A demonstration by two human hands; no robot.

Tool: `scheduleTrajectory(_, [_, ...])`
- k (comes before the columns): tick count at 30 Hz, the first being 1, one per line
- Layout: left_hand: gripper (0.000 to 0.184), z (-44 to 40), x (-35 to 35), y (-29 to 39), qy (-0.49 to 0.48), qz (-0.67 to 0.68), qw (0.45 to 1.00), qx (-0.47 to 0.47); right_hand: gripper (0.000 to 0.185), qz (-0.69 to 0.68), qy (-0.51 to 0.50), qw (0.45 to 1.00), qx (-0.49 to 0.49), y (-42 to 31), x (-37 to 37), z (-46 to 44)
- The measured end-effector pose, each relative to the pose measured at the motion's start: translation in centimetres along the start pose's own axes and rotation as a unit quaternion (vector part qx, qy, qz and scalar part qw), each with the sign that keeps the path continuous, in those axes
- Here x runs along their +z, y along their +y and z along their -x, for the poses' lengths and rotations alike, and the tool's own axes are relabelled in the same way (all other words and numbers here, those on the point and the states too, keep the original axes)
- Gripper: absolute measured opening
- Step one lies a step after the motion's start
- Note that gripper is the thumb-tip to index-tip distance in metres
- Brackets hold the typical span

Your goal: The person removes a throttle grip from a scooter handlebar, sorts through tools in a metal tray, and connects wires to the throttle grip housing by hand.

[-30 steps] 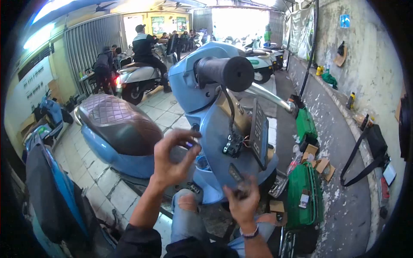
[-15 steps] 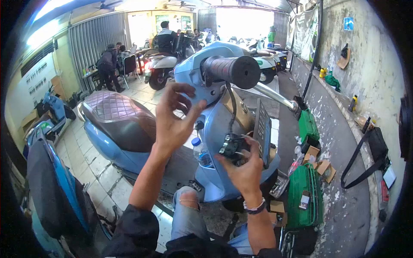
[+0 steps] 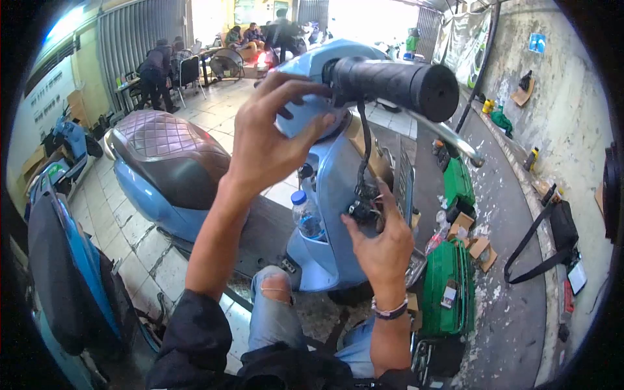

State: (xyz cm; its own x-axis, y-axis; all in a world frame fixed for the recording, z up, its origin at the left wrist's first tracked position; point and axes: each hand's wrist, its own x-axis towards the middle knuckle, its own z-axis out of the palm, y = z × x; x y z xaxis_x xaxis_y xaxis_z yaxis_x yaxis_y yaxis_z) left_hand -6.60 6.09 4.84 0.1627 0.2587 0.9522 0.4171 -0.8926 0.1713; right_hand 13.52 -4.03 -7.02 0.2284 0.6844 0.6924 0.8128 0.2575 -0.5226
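A light-blue scooter (image 3: 328,195) stands in front of me, its black rubber handlebar grip (image 3: 396,84) pointing my way. My left hand (image 3: 270,127) is raised beside the inner end of the grip, fingers curved and apart; whether a fingertip touches the handlebar I cannot tell. Lower down, my right hand (image 3: 383,244) pinches a small black handlebar switch unit (image 3: 364,209) between thumb and fingers. A black wiring harness (image 3: 365,140) runs from that unit up to the handlebar. The fingers partly hide the unit.
A water bottle (image 3: 306,214) sits in the scooter's front pocket. To the right are an open green toolbox (image 3: 445,286) with a phone on it, cardboard pieces (image 3: 481,250) and a black shoulder bag (image 3: 564,224). Another scooter (image 3: 71,260) stands left. People are in the background.
My left hand has risen toward the handlebar, while my right hand has shifted right with the switch unit. The grip appears larger and farther right. In the background, a person and a scooter have moved.
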Motion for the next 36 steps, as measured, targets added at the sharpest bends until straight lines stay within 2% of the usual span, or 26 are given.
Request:
scheduleTrajectory(4, [0.036,-0.4,1.0,-0.5,0.009,-0.029,0.999,0.040,0.078,-0.133,0.002,0.991,0.026,0.9,0.5,-0.3])
scheduleTrajectory(7, [0.026,-0.6,1.2,-0.3,0.034,-0.009,0.999,0.026,0.077,-0.137,0.032,0.990,0.004,1.5,1.3,-0.1])
scheduleTrajectory(10, [0.027,0.0,1.9,-0.2,0.037,0.007,0.999,-0.021,0.075,-0.198,0.040,0.978,0.044,1.6,2.1,0.0])
scheduleTrajectory(11, [0.027,0.3,2.4,-0.3,0.034,0.004,0.999,-0.023,0.075,-0.201,0.039,0.978,0.046,1.8,2.2,0.1])
scheduleTrajectory(13, [0.029,0.2,3.6,-0.6,0.035,0.014,0.999,0.032,0.075,-0.199,0.044,0.978,0.042,2.1,2.4,-0.1])
scheduleTrajectory(18, [0.028,0.0,3.5,0.8,0.015,0.021,1.000,0.013,0.075,-0.199,0.028,0.979,0.028,2.2,1.7,-0.4])
scheduleTrajectory(21, [0.027,0.4,2.4,1.6,-0.035,0.044,0.992,-0.116,0.076,-0.198,0.008,0.980,0.027,2.3,1.4,-0.3])
scheduleTrajectory(22, [0.027,0.6,2.3,1.7,-0.038,0.040,0.992,-0.117,0.077,-0.196,0.002,0.980,0.027,2.3,1.5,-0.3])
scheduleTrajectory(24, [0.034,0.9,2.2,1.9,-0.007,0.144,0.969,-0.201,0.077,-0.195,0.003,0.981,0.020,2.5,1.6,-0.2])
scheduleTrajectory(25, [0.034,0.6,2.1,1.9,-0.009,0.143,0.970,-0.198,0.078,-0.189,0.009,0.982,0.009,2.6,1.6,-0.3])
scheduleTrajectory(27, [0.045,-0.5,2.1,1.7,0.075,0.035,0.997,0.010,0.079,-0.181,0.002,0.983,0.025,2.0,1.1,-0.3])
scheduleTrajectory(28, [0.052,-1.2,2.0,1.7,0.118,-0.019,0.986,0.114,0.079,-0.169,-0.009,0.985,0.039,1.8,0.9,-0.3])
scheduleTrajectory(29, [0.057,-2.3,1.7,1.7,0.090,-0.022,0.984,0.151,0.079,-0.170,-0.008,0.985,0.039,1.8,0.8,-0.3])
scheduleTrajectory(30, [0.057,-2.5,1.4,1.9,0.088,-0.023,0.984,0.152,0.080,-0.175,-0.001,0.984,0.030,2.0,1.0,-0.1])
scheduleTrajectory(32, [0.053,-3.1,1.1,2.2,0.001,-0.074,0.992,0.102,0.080,-0.185,0.013,0.982,0.021,2.2,1.3,-0.2])
scheduleTrajectory(34, [0.050,-3.8,1.1,1.6,-0.015,-0.058,0.992,0.111,0.082,-0.223,0.015,0.975,-0.006,2.4,1.6,0.0])
scheduleTrajectory(36, [0.049,-3.9,0.9,1.7,-0.032,-0.055,0.997,0.049,0.082,-0.213,0.009,0.977,0.000,2.4,1.5,0.1])
